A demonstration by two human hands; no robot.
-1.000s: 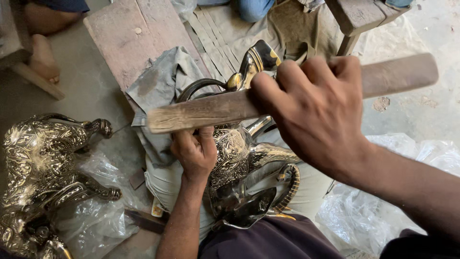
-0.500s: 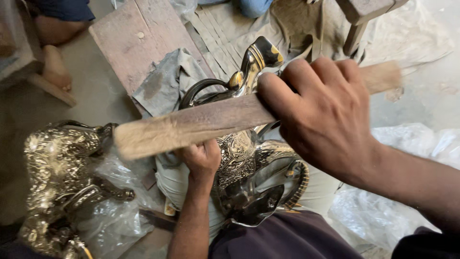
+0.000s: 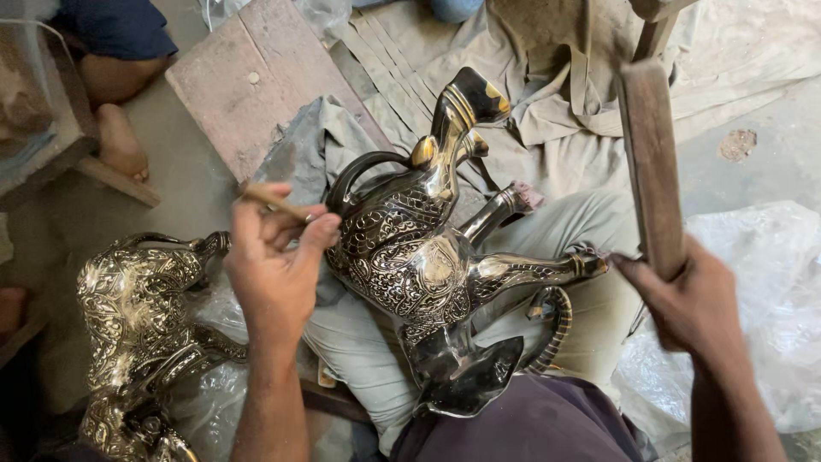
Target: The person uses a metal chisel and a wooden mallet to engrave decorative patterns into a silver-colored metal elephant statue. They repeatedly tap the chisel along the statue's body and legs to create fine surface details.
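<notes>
An engraved metal horse figure (image 3: pixel 428 265) lies across the person's lap, head toward twelve o'clock and legs toward three. The left hand (image 3: pixel 274 265) pinches a thin chisel (image 3: pixel 275 203) against the figure's back at nine o'clock. The right hand (image 3: pixel 693 304), at four o'clock, grips a flat wooden mallet (image 3: pixel 652 162), raised upright. A second brass figure (image 3: pixel 137 316) rests on clear plastic (image 3: pixel 214 402) at eight o'clock. A wooden board (image 3: pixel 256 85) lies at eleven o'clock.
</notes>
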